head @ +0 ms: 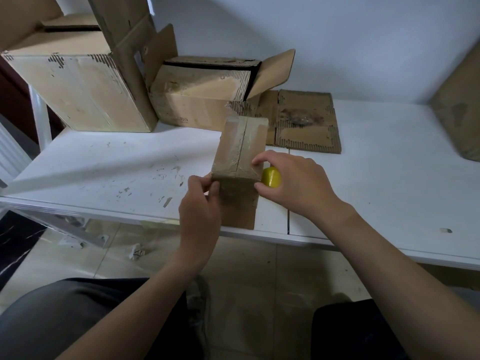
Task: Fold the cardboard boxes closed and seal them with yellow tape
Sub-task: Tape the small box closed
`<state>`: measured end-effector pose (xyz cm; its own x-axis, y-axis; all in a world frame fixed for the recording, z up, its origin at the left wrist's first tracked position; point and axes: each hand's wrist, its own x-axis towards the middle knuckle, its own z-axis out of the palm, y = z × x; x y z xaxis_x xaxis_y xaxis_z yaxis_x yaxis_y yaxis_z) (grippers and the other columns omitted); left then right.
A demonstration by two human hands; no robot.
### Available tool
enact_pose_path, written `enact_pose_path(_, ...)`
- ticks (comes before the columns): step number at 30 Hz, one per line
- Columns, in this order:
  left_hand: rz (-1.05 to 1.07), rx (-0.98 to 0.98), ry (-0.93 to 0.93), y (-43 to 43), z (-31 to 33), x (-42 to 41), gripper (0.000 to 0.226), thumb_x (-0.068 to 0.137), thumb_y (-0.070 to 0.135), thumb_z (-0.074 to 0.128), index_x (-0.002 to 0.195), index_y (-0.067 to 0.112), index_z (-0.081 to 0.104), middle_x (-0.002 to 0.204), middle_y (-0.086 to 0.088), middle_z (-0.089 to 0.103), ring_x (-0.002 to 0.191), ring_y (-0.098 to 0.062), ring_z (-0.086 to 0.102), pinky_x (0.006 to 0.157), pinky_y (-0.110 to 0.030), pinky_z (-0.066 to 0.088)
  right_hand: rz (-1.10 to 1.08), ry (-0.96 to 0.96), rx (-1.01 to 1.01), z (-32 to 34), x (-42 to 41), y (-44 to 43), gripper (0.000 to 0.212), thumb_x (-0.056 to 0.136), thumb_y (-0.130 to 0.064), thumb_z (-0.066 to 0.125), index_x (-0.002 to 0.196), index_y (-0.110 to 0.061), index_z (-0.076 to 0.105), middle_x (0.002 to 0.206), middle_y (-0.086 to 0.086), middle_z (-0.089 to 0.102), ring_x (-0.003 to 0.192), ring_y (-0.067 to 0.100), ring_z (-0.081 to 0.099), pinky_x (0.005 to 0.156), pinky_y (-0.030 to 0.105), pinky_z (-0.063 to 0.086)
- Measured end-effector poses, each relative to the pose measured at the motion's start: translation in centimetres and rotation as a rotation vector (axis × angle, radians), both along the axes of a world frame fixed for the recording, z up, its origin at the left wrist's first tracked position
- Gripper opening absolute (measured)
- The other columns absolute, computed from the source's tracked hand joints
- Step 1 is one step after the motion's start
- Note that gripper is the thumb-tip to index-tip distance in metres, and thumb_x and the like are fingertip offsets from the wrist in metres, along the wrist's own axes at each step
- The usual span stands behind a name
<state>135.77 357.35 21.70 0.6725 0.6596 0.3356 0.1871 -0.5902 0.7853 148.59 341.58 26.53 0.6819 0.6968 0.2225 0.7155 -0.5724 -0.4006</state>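
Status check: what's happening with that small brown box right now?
Left hand grips small brown cardboard box corner. Right hand holds yellow tape roll beside it. Nothing blocking.

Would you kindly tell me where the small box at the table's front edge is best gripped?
Clasp the small box across its two long side faces, one hand from each side; it is narrow across, its top flaps closed, so those faces offer flat, parallel holds.

The right hand (298,185) covers most of the yellow tape roll (271,177); only a rounded yellow part shows. The left hand (200,206) hides the small cardboard box's (241,149) near left corner. The large box (78,92) runs past the top edge, the leaning cardboard sheet (459,107) past the right. Print on the middle box (192,107) is too small to read
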Motion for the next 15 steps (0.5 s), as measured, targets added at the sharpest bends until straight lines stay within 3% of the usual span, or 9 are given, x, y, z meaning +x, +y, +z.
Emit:
enact_pose_path(3,-0.064,0.030,0.122,-2.0,-0.4,-0.1,0.043,0.099,0.021,0.062,0.136,0.012,0.042,0.133,-0.006,0.053,0.119,-0.020,0.055,0.093,-0.030,0.054,-0.010,-0.062,-0.014,0.0,-0.4,0.4,0.041,0.085,-0.054,0.071,0.122,-0.043,0.055,0.118,-0.017,0.067,0.096,0.011,0.064,0.063,0.014,0.033)
enact_pose_path(5,-0.145,0.068,0.132,-2.3,-0.6,-0.3,0.062,0.096,0.021,0.064,0.147,0.008,0.030,0.143,-0.011,0.043,0.129,-0.021,0.048,0.100,-0.034,0.053,0.007,-0.073,-0.017,-0.1,-0.5,0.5,0.044,0.085,-0.054,0.071,0.124,-0.043,0.053,0.121,-0.015,0.067,0.099,0.013,0.065,0.067,0.020,0.039)
enact_pose_path(9,-0.158,-0.009,0.130,-0.4,0.0,0.0,0.076,0.099,0.042,0.057,0.155,0.023,0.010,0.149,-0.012,0.035,0.124,-0.021,0.053,0.082,-0.019,0.049,0.127,0.078,0.007,0.0,-0.5,0.2,0.071,0.081,-0.052,0.075,0.140,-0.048,0.036,0.136,-0.014,0.058,0.109,0.009,0.059,0.078,0.021,0.042)
enact_pose_path(12,-0.089,0.076,0.183,1.6,1.0,0.7,0.081,0.091,0.070,0.044,0.156,0.036,0.010,0.144,-0.015,0.037,0.109,-0.021,0.055,0.075,-0.032,0.046,0.213,0.264,0.079,0.0,-0.8,0.0,0.078,0.081,-0.045,0.077,0.142,-0.052,0.029,0.126,-0.021,0.054,0.094,-0.001,0.059,0.069,0.009,0.041)
enact_pose_path(15,-0.064,0.068,0.202,2.6,1.3,1.2,0.086,0.082,0.079,0.049,0.152,0.035,0.023,0.145,-0.011,0.033,0.116,-0.034,0.058,0.085,-0.041,0.050,0.240,0.348,0.092,-0.8,-1.4,0.1,0.078,0.081,-0.048,0.080,0.142,-0.048,0.031,0.133,-0.021,0.053,0.099,0.002,0.057,0.073,0.009,0.044)
